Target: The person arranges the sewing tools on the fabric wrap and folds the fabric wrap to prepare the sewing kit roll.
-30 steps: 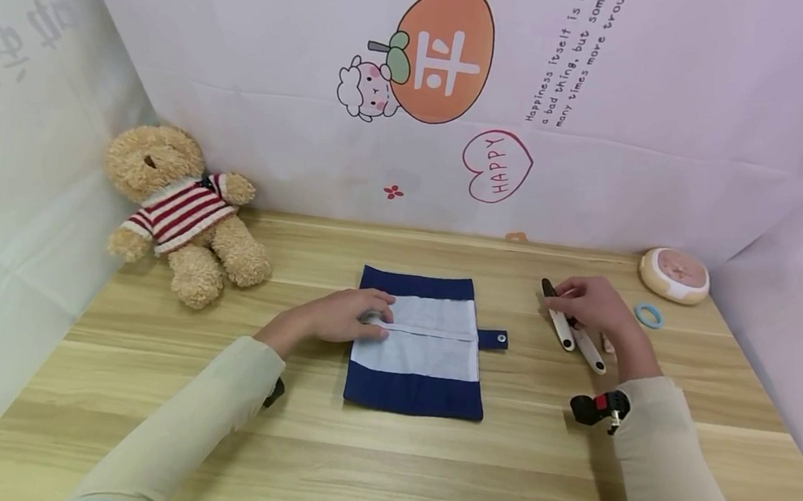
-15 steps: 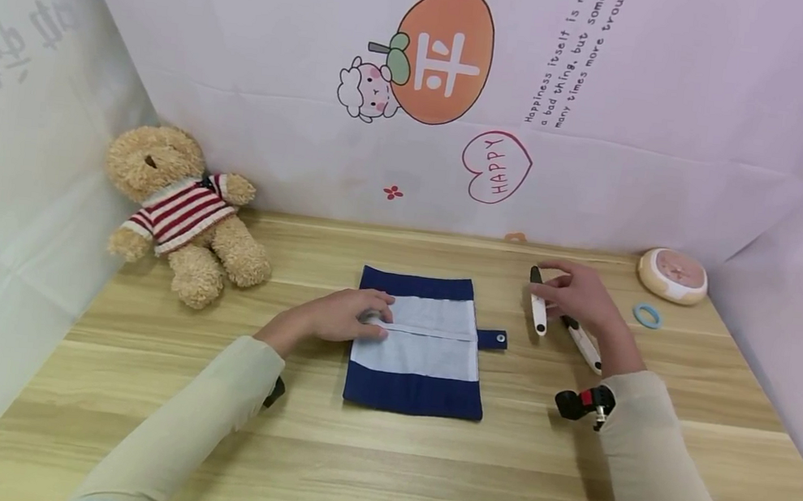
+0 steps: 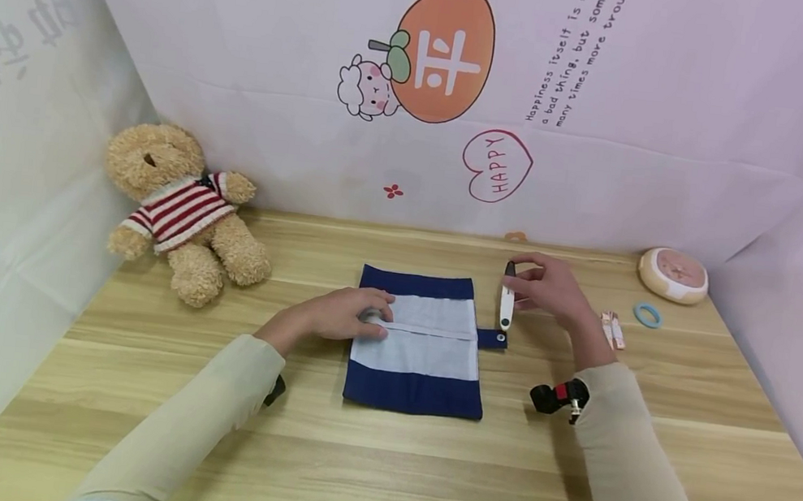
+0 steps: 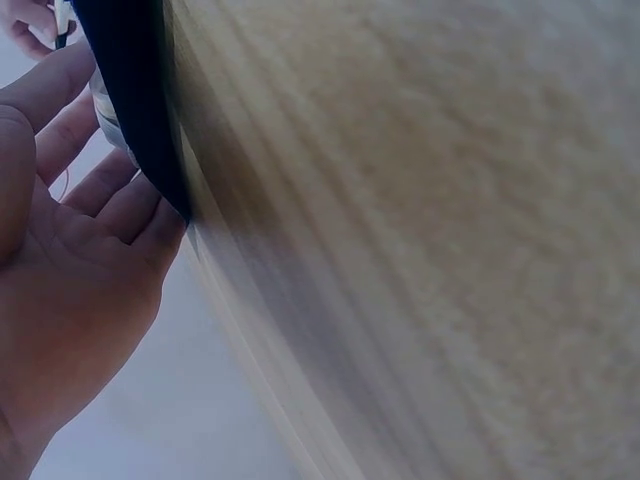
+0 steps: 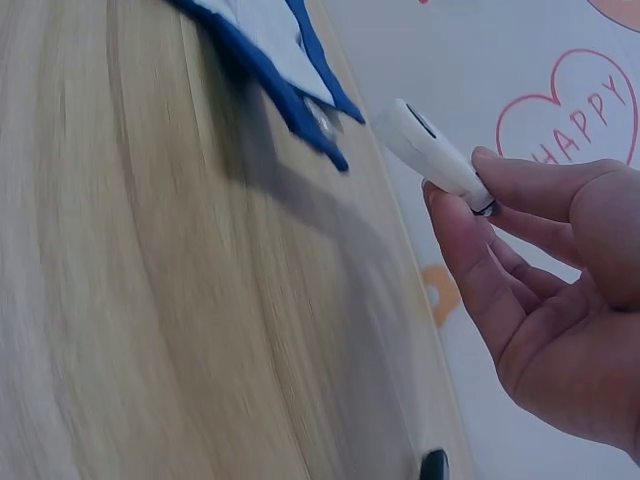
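An unfolded cloth case (image 3: pixel 416 394), navy blue with a pale lining, lies flat on the table. My left hand (image 3: pixel 347 314) rests on its left side, fingers and thumb spread over the lining. Close by those fingers, a greyish shiny object (image 4: pixel 105 112) shows in the left wrist view, partly covered. My right hand (image 3: pixel 551 291) pinches a slim white tool with black ends (image 3: pixel 507 306) between thumb and fingers. Its lower end overlaps the case's snap strap (image 3: pixel 492 339). In the right wrist view a dark slot runs along the white body (image 5: pixel 425 150), held above the table.
Small pinkish-white strips (image 3: pixel 613 330) and a light blue ring (image 3: pixel 648 315) lie right of my right hand. A round cream-and-pink object (image 3: pixel 674 275) sits at the back right corner. The teddy bear (image 3: pixel 181 215) leans at the back left. A black tip (image 5: pixel 435 466) shows low in the right wrist view.
My right hand has lifted the white tool and carried it left to the strap. The similar second tool is now hidden from the head camera. My left hand stays put.
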Action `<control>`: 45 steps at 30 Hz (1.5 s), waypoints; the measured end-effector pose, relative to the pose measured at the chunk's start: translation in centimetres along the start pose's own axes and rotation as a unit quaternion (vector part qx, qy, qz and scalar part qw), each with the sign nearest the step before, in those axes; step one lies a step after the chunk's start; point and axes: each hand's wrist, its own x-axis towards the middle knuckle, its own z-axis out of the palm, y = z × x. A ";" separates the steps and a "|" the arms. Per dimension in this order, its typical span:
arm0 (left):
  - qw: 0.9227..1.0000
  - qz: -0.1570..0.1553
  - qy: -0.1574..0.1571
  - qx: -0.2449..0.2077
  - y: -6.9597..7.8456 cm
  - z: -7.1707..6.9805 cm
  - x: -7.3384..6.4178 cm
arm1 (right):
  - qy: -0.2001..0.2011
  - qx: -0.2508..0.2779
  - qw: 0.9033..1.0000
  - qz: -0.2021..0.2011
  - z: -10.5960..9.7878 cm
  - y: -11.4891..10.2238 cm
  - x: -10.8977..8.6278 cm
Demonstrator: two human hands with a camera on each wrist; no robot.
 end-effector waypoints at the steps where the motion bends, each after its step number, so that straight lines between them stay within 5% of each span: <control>1: 1.000 0.000 0.000 0.000 0.0 0.0 0.0 | -0.001 0.001 1.000 -0.001 0.2 -0.1 0.1; 45: 1.000 -0.012 -0.006 -0.009 0.0 0.1 0.3 | -0.050 0.074 0.996 -0.014 7.2 -3.8 3.0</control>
